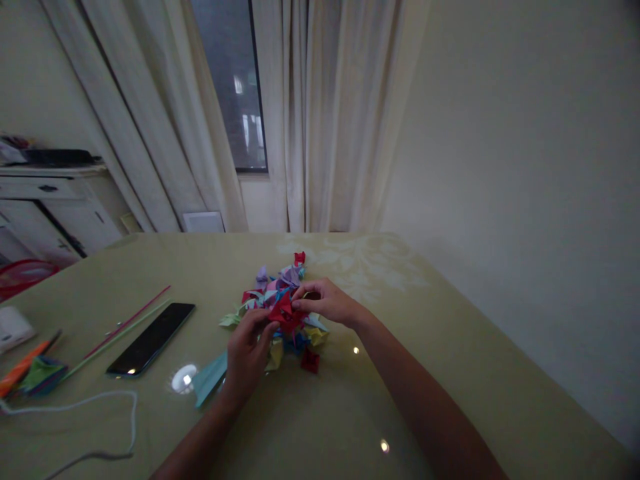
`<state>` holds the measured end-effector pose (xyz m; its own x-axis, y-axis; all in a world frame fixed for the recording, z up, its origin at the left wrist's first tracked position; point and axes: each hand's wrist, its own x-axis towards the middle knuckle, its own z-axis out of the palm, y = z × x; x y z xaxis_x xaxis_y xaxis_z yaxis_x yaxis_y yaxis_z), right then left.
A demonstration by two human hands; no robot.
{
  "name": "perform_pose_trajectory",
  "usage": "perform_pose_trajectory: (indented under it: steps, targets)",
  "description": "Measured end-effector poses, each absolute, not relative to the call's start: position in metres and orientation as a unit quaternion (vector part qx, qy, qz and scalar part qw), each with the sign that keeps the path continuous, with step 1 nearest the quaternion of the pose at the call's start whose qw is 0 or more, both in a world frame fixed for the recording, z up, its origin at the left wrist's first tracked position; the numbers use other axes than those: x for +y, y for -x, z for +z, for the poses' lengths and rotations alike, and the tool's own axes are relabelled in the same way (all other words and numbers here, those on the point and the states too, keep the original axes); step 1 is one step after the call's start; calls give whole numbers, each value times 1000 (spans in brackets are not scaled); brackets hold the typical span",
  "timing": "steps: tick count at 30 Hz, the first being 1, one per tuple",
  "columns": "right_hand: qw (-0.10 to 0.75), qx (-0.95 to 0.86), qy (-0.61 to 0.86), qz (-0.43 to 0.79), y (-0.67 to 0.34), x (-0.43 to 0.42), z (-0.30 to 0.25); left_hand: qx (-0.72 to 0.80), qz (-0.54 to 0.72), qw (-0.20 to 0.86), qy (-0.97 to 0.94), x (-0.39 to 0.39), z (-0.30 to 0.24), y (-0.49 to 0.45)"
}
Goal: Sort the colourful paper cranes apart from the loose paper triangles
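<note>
A red folded-paper piece (pixel 286 315) is pinched between my two hands, above a pile of colourful folded paper (pixel 273 293) in purple, pink, blue, green and yellow. My left hand (pixel 250 343) grips its left edge with thumb and fingers. From the right, my right hand (pixel 327 301) holds its upper right side with the fingertips. A small dark red folded piece (pixel 311 361) lies just in front of the pile, and another red one (pixel 299 258) sits at its far end. Beside my left wrist lies a light blue paper piece (pixel 210 379), partly hidden by the hand.
Left on the glossy table (pixel 400 373) are a black phone (pixel 151 340), thin pink and green sticks (pixel 120 328), an orange-handled tool (pixel 23 368), a white cable (pixel 75 405) and a white object (pixel 14 328). A wall (pixel 530 200) borders the table's right side; curtains (pixel 325 120) hang behind.
</note>
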<state>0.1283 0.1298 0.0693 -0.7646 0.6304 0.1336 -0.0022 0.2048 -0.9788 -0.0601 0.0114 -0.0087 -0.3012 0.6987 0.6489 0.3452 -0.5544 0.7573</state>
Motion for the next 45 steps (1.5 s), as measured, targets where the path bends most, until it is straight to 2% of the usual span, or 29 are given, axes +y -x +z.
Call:
perform_pose_trajectory:
  steps: [21,26,33,40,45]
  targets:
    - [241,-745,187,594,-130,130,70,469,656,196,-558,10,-8,58]
    - [238,-753,181,586,-130,132,68,457,643,252,-561,9,-7,55]
    - [267,-694,200,639,-129,132,64,446,641,281,-558,7,-2,55]
    - [287,-701,194,624,-127,133,64,405,668,322,-535,10,2,52]
    - [268,-701,193,632,-128,134,63,394,665,354,-526,10,4,52]
